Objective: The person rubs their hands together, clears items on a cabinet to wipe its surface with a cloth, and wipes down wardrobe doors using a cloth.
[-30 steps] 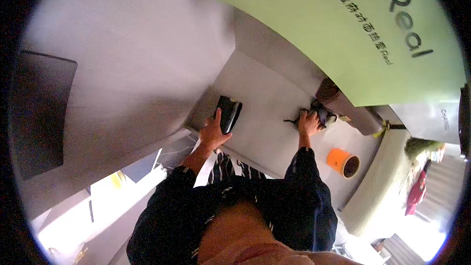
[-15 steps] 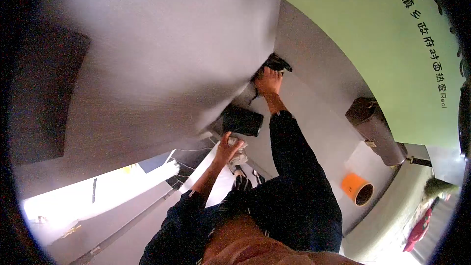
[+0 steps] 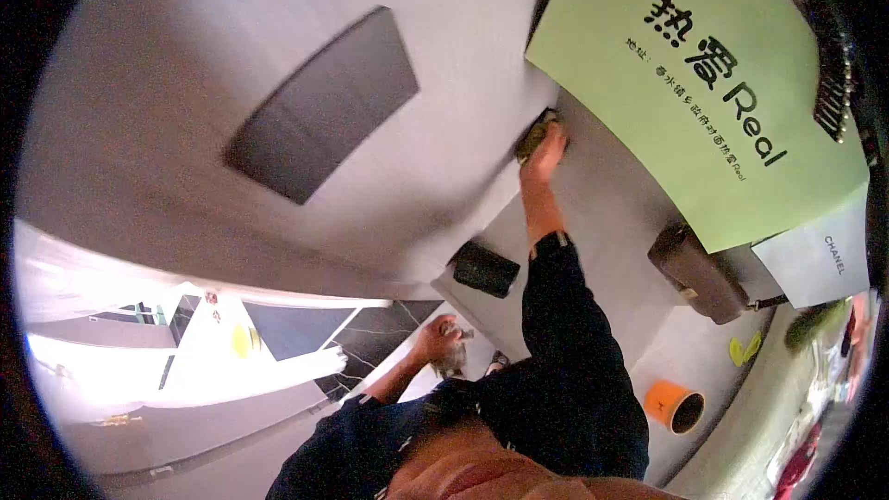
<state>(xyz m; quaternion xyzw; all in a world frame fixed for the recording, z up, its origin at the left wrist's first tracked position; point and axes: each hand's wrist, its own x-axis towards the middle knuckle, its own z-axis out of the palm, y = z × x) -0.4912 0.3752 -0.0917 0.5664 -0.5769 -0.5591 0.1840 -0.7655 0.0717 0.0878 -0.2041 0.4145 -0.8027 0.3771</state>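
My right hand (image 3: 548, 152) reaches far out to the corner where the grey surface meets the upright panel. Its fingers are closed on a small dark object with a yellowish tint (image 3: 534, 136); its kind is unclear. Lower down, my left hand (image 3: 439, 337) is curled around a crumpled pale thing (image 3: 453, 357), perhaps cloth or plastic, blurred and partly covered by the fingers. Between the two hands a black box-like object (image 3: 484, 268) rests on the grey surface, touched by neither.
A large green shopping bag (image 3: 648, 83) with black lettering stands at upper right. Near it are a brown bag (image 3: 699, 273) and a white CHANEL bag (image 3: 824, 255). An orange cylinder (image 3: 674, 407) and a yellow-green item (image 3: 745, 348) sit lower right. A dark grey rectangle (image 3: 329, 106) lies upper left.
The view has shifted, showing more of the green bag. The right hand, earlier at a black object with a cord, now holds the yellowish dark object. The left hand still grips the crumpled thing.
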